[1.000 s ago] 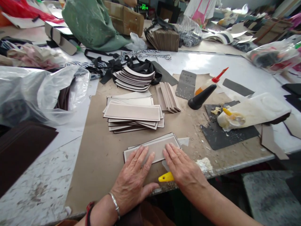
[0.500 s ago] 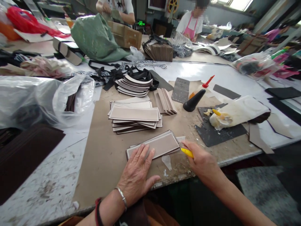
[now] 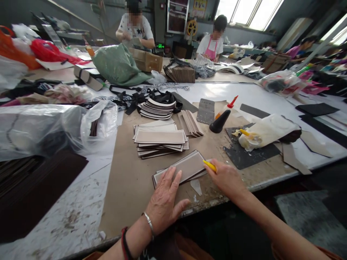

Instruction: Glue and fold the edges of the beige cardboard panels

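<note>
Beige panel (image 3: 191,163), left hand (image 3: 165,196) spread over its left end, right hand (image 3: 226,177) gripping yellow tool (image 3: 209,166) at its right end, stacked panels (image 3: 159,137) beyond

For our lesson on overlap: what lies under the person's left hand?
The left hand rests its fingers on a pale, dark-edged panel; an edge of another piece shows beneath that. Whatever the hand and panel cover cannot be seen.

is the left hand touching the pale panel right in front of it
Touching: the head view shows the left hand with its fingertips resting flat on the pale panel, covering part of its left end.
</note>
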Demonstrator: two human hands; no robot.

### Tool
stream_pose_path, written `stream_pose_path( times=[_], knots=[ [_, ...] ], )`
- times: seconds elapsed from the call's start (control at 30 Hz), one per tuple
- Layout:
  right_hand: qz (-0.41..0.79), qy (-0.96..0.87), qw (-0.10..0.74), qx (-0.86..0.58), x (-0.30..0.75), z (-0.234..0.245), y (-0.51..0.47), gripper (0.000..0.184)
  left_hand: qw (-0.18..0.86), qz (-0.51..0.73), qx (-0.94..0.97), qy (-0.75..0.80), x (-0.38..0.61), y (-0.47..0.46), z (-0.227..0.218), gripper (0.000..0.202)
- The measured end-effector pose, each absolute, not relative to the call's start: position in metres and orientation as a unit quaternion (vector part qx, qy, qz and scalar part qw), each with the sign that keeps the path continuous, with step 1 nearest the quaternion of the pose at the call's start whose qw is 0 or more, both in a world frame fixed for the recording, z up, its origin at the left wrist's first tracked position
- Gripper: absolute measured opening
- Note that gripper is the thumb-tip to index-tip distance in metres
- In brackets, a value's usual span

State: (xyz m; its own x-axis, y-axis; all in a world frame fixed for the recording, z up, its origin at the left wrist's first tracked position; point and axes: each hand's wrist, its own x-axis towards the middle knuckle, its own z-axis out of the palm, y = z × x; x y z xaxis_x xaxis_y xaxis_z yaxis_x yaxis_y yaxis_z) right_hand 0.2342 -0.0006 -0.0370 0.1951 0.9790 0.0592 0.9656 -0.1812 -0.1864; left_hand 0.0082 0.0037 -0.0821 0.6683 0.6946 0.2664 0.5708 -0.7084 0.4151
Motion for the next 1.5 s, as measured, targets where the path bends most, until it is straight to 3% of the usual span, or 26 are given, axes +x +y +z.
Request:
stream_pose_path(
  times=[0.07,0.2,0.3,0.4,0.57,0.67,0.83,1.03,1.33,1.5],
  knots=[
    [0.049,-0.629,0.124,-0.766,0.234,-0.031,0.0,0.019,0.173,0.214,0.895,0.351,0.007,0.005,-0.081,0.066],
    [0.188,-0.599,0.275,-0.728,0.237,-0.013,0.001,0.025,0.236,0.281,0.852,0.374,0.004,0.014,-0.069,0.06],
    [0.262,-0.578,0.343,-0.692,0.235,0.004,-0.001,0.031,0.302,0.345,0.789,0.41,0.002,0.03,-0.05,0.059],
    [0.33,-0.572,0.38,-0.647,0.227,0.021,-0.002,0.031,0.417,0.348,0.716,0.438,0.001,0.047,-0.025,0.058],
    [0.379,-0.594,0.398,-0.587,0.208,0.037,0.009,0.031,0.69,0.306,0.54,0.374,0.0,0.056,-0.002,0.041],
    [0.366,-0.613,0.396,-0.578,0.198,0.038,0.018,0.031,0.761,0.299,0.45,0.358,-0.001,0.048,-0.001,0.041],
    [0.431,-0.614,0.369,-0.549,0.181,0.038,0.024,0.031,0.752,0.327,0.453,0.351,0.0,0.036,-0.008,0.041],
    [0.558,-0.494,0.421,-0.516,0.168,0.029,0.025,0.035,0.713,0.352,0.493,0.352,0.002,0.028,-0.015,0.036],
    [0.428,-0.564,0.412,-0.573,0.159,0.026,0.027,0.032,0.706,0.369,0.487,0.358,0.008,0.026,-0.024,0.038],
    [0.455,-0.571,0.381,-0.567,0.159,0.027,0.032,0.035,0.716,0.361,0.481,0.354,0.006,0.027,-0.02,0.04]
  ],
)
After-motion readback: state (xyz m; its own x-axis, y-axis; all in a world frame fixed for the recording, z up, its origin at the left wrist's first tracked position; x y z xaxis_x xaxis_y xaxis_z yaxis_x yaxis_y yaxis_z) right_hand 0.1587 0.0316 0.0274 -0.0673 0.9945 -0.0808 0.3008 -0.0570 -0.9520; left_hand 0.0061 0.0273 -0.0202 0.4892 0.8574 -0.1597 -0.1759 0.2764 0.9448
